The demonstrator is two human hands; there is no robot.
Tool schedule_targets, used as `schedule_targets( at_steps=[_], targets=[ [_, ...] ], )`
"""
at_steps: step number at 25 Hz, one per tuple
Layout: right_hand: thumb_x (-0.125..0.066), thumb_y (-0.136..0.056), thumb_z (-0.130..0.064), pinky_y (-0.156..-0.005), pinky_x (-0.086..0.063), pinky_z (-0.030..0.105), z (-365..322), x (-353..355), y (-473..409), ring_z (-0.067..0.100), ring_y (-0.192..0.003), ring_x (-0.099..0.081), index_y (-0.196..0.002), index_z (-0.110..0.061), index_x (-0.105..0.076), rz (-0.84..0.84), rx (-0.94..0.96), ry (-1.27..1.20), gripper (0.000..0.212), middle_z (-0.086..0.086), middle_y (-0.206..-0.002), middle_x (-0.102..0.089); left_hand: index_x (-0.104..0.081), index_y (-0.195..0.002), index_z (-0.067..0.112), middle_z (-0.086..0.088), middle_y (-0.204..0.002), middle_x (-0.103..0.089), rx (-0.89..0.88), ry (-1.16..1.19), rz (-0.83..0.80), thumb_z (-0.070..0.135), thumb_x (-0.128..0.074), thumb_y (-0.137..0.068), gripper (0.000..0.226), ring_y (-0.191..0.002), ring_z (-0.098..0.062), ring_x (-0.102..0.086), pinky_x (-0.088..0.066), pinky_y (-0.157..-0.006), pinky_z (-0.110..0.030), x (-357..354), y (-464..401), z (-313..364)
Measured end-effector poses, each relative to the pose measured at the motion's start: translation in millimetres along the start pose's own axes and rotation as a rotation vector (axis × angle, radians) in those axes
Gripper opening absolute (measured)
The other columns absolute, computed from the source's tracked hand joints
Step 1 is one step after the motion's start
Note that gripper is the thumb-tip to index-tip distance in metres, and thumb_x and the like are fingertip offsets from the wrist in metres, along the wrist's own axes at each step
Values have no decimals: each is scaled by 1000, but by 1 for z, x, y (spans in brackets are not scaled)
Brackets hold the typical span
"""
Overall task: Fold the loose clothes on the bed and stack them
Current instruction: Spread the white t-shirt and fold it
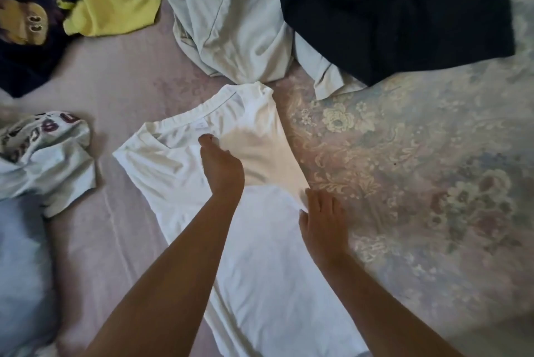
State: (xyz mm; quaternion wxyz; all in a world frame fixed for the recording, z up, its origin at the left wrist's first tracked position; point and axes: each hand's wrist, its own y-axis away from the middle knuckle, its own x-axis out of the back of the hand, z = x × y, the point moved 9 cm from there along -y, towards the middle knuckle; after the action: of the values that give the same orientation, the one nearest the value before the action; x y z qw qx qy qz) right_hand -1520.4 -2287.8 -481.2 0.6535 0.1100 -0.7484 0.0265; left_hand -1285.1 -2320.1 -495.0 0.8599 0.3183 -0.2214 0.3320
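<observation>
A white T-shirt (260, 255) lies flat on the bed (433, 183), running from the near edge of the view up toward the middle. Its right sleeve part is folded over onto the body of the shirt.

The right hand (322, 218) rests on the right edge of the shirt, just where the fold ends. Its fingers are straight and spread, lying flat on the cloth. It grips nothing.

The left hand (221, 165) is a little farther up, near the neck of the shirt. Its fingers are curled down and pinch the white cloth below the collar.

To the left of the shirt sits a crumpled light blue shirt with red letters (49, 154). It is apart from the white one.

Farther up, past the collar, there is a heap of a pale green garment (231, 18). A dark navy garment (398, 12) lies beside it on the right and partly on top of it.

In the far left corner there is a yellow shirt with black stripes (115, 1). Next to it, touching it, lies a dark shirt with a printed picture (26, 27).

The bed cover has pale flowers on the right side.
</observation>
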Motion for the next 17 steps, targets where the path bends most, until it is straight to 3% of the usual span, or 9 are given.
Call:
schedule_targets(
  at_steps=[2,3,5,7,9,12,15,17],
  targets=[
    [-80,-62,-8,-57,-52,38,11,-2,25,32,-70,-62,-94,-5,-67,-9,-49,7,35,13,-82,-62,-30,-138,6,-18,-133,-40,-68,-154,-54,-6,-38,-91,50,-115,-34,-48,-38,-88,-29,-5,8,1],
    [-79,-63,-7,-55,-52,38,19,-2,39,32,-69,-61,-91,-4,-67,-22,-64,15,30,13,-80,-62,-28,-143,7,-20,-137,-38,-194,-319,-43,-4,-42,-90,56,-116,-35,-49,-42,-89,-33,-6,15,9],
    [-81,-62,-6,-54,-51,38,42,-1,70,34,-68,-62,-91,-2,-67,-60,-118,14,33,15,-79,-63,-40,-142,8,-21,-139,-45,-683,-710,13,2,-53,-82,61,-118,-36,-53,-46,-92,-42,-20,48,37],
    [-83,-60,-5,-56,-52,40,70,1,104,37,-67,-63,-92,1,-67,-119,-204,30,36,17,-77,-64,-51,-135,9,-18,-137,-51,-1161,-939,-74,7,-58,-73,62,-122,-34,-53,-46,-96,-48,-49,94,37],
    [-83,-63,-5,-60,-52,42,90,0,137,38,-67,-64,-88,0,-66,-212,-291,59,31,17,-76,-65,-54,-133,9,-15,-137,-52,-1458,-1006,-274,6,-53,-74,60,-125,-32,-51,-45,-99,-48,-69,137,19],
    [-77,-70,-10,-73,-50,45,110,-9,169,37,-78,-64,-88,-2,-65,-342,-395,89,23,17,-83,-67,-60,-127,9,-10,-129,-60,-1798,-1061,-435,5,-36,-82,51,-121,-25,-56,-48,-97,-39,-87,186,-4],
    [-84,-61,-11,-69,-52,43,111,-8,175,36,-73,-64,-87,-2,-64,-305,-318,150,34,18,-81,-66,-65,-119,9,-7,-117,-66,-1994,-1084,-468,5,-43,-84,42,-107,-22,-63,-52,-88,-35,-97,217,-16],
    [-79,-70,-15,-69,-55,40,98,-21,186,33,-82,-64,-104,-3,-60,-386,-191,195,41,17,-96,-64,-67,-115,8,-5,-104,-68,-2075,-1043,-453,2,-48,-84,37,-91,-21,-65,-53,-77,-33,-101,236,-20]
  ],
)
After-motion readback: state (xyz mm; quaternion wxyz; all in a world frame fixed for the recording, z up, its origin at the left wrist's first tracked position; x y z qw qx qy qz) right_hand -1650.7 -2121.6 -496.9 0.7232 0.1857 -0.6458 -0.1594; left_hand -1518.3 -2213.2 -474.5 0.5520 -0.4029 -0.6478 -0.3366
